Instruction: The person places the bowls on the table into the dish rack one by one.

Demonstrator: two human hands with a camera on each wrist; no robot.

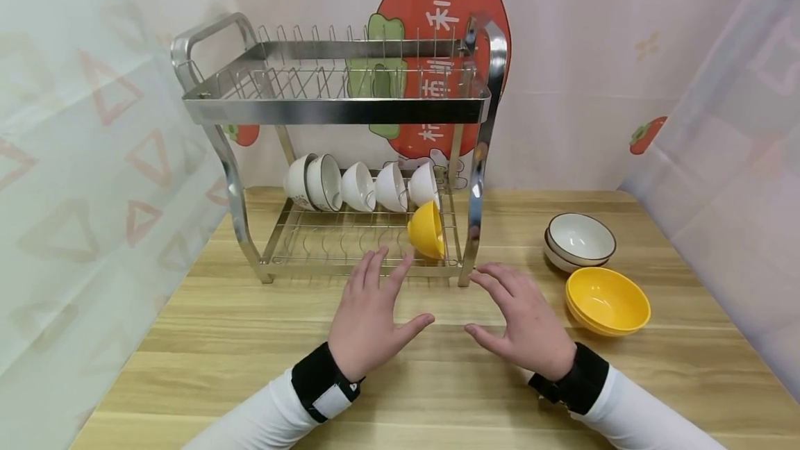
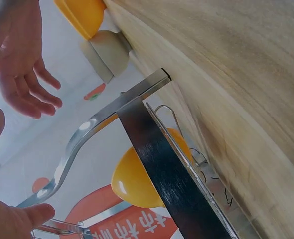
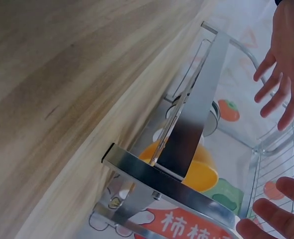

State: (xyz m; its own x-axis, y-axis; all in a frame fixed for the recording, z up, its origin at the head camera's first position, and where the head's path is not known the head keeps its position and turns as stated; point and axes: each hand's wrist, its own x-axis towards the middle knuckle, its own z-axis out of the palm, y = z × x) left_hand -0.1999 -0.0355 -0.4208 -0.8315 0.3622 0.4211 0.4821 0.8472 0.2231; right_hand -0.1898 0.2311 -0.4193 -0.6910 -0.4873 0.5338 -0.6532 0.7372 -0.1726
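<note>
My left hand [image 1: 369, 321] hovers before the front of a two-tier metal dish rack [image 1: 337, 111], fingers spread and holding nothing. The right hand [image 1: 525, 318] is level with it on the other side, fingers apart, close to the rack's front right leg. A yellow bowl [image 1: 426, 230] stands on its side at the right front of the lower tier. Behind it, a row of white bowls [image 1: 358, 187] leans in the wire slots. In the left wrist view the yellow bowl [image 2: 137, 179] shows behind the rack's front bar.
Right of my right hand, stacked yellow bowls [image 1: 607, 301] sit on the wooden table [image 1: 437, 394]. Just behind them is a stack of white bowls with dark rims [image 1: 581, 238]. The upper tier holds wire dividers. A printed curtain [image 1: 562, 89] hangs behind and at both sides.
</note>
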